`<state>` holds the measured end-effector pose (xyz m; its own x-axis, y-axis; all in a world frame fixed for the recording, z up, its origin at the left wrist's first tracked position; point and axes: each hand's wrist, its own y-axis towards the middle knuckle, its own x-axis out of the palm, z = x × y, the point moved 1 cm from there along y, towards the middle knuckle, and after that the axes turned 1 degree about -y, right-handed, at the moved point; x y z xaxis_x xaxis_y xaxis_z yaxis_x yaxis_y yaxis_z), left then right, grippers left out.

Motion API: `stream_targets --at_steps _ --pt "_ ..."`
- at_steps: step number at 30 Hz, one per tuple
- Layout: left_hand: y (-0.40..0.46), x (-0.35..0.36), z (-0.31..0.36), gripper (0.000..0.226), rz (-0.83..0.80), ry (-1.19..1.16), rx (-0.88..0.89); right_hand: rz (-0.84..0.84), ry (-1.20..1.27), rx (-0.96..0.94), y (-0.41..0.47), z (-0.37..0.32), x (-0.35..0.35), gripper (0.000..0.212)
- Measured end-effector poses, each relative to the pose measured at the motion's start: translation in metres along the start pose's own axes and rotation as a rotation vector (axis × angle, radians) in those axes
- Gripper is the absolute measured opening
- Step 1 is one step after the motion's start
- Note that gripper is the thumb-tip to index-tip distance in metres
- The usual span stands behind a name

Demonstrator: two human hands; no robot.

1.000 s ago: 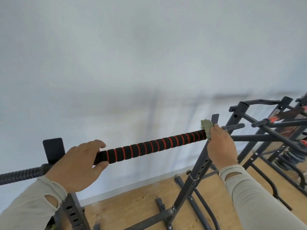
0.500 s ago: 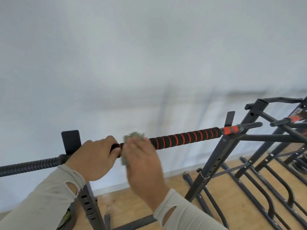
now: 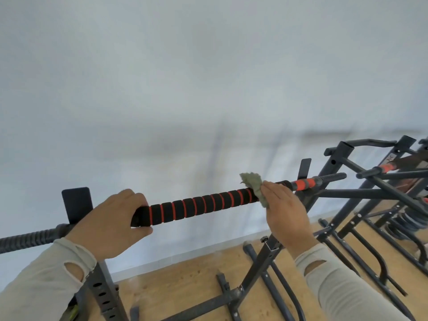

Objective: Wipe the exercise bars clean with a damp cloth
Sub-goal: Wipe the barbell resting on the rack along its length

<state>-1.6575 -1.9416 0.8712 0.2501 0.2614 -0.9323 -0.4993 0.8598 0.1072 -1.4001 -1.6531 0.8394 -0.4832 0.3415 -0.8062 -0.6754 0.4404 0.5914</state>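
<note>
Left hand grips the striped bar; right hand presses a green cloth around it (near the rack's upright).

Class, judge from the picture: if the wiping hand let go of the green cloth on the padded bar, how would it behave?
The cloth looks floppy: it bunches and droops around the bar. Probably light, since the right hand pinches it easily. Released, it would likely slide off.

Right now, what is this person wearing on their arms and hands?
Both hands are bare: the left hand and the right hand wear no gloves. Each arm is covered by a long, close-fitting, pale beige sleeve, and each cuff has an oval hole near the wrist.
</note>
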Motion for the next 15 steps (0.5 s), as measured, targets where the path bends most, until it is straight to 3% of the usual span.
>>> stream_targets --at_steps 4,6,8,12,15 --pt "0.0 0.001 -0.002 0.022 -0.01 -0.047 -0.012 -0.112 -0.024 0.344 0.004 0.06 -0.013 0.042" --pt "-0.002 0.001 -0.001 0.031 -0.013 -0.052 -0.022 -0.111 -0.031 0.391 0.005 0.054 -0.014 0.04" --pt "-0.004 0.0 0.001 0.043 -0.012 -0.076 -0.044 -0.089 -0.056 0.328 0.002 0.03 -0.01 0.038" --pt "-0.006 -0.001 0.003 0.028 0.002 -0.004 -0.028 0.105 0.079 0.199 -0.012 -0.042 0.009 0.037" --pt "-0.005 -0.003 0.003 0.02 -0.047 0.008 -0.035 0.139 0.209 0.037 -0.015 -0.114 0.014 0.041"
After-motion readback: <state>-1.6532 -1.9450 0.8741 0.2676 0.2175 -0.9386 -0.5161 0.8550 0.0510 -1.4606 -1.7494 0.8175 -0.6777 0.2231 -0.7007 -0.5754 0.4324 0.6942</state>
